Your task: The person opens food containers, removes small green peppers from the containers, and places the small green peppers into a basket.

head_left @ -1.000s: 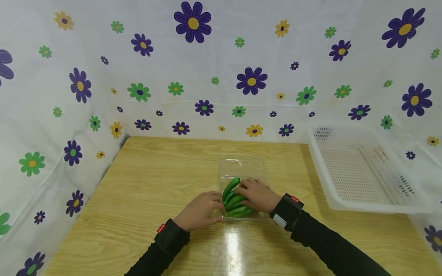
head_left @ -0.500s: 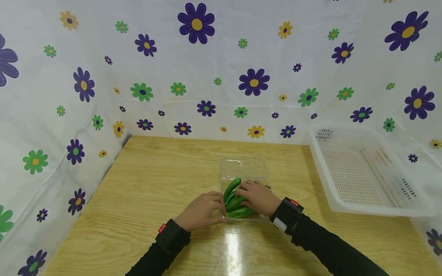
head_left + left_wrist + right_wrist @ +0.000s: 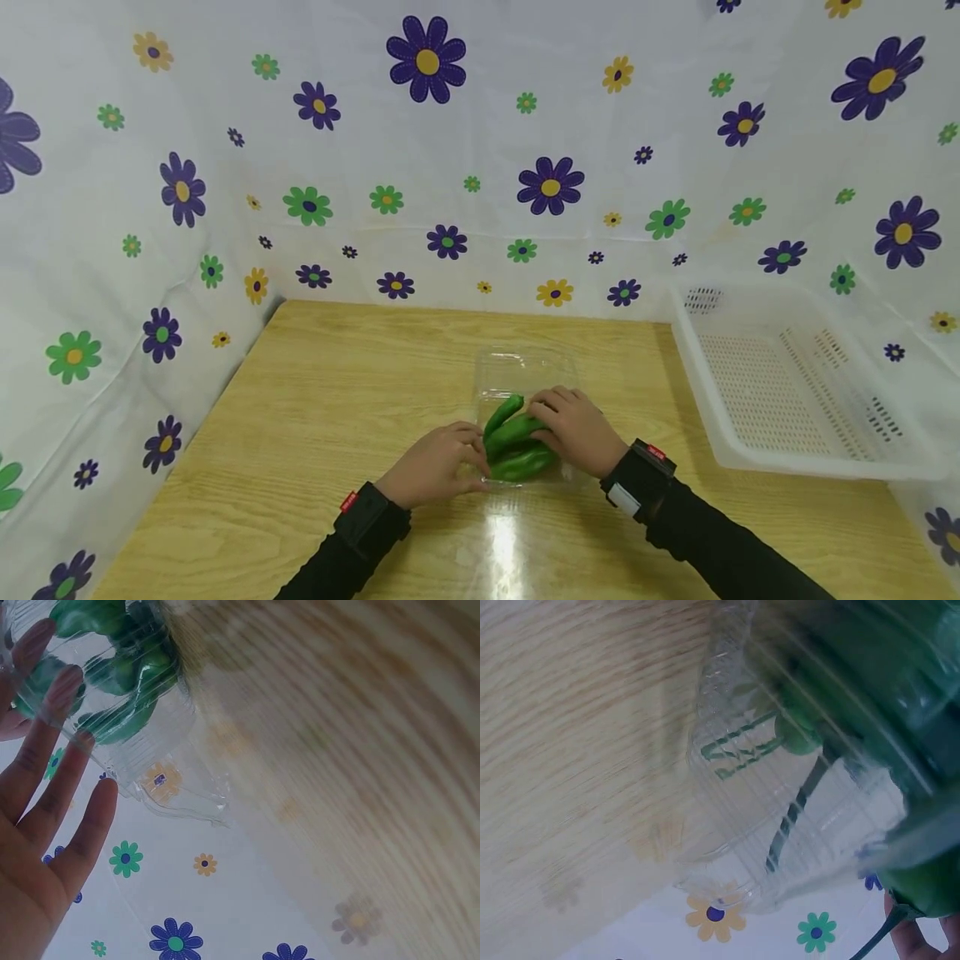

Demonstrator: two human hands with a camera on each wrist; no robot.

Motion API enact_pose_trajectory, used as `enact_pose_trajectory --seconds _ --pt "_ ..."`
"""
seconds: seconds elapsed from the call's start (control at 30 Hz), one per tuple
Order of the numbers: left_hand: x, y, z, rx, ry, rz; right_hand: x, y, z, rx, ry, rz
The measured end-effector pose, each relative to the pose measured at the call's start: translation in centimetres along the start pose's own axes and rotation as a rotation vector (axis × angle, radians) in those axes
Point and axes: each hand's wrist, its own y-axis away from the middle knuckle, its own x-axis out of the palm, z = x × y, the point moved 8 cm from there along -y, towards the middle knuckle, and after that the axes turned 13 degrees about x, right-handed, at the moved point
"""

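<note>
Head, left hand point(image 3: 438, 465): touching left side of clear box point(image 3: 527, 367)
Head, right hand point(image 3: 576, 432): fingers curled on a green pepper point(image 3: 513, 433)
Head, other peppers point(image 3: 522, 467): in box, between hands
Head, white basket point(image 3: 693, 392): right, apart from box
Left wrist, fingers point(image 3: 52, 795): spread, fairly straight, against clear wall
Right wrist, gripped pepper: stem-down, fingertips point(image 3: 907, 937) beside it

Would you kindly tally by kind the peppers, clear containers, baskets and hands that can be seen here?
Green peppers: at least 3 (hands cover part of the pile)
Clear plastic container: 1
White basket: 1
Left hand and right hand: 2
Total: at least 7
</note>
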Motion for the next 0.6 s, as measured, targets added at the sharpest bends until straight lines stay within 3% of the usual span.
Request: enact_pose_trajectory --seconds 0.33,0.6 --pt "0.2 0.0 -0.1 -0.033 0.011 0.022 -4.4 0.2 0.0 0.002 -0.102 -0.174" --pt "0.2 0.0 0.0 -0.055 0.032 0.021 -10.6 0.3 -2.1 0.077 -0.107 -0.281"
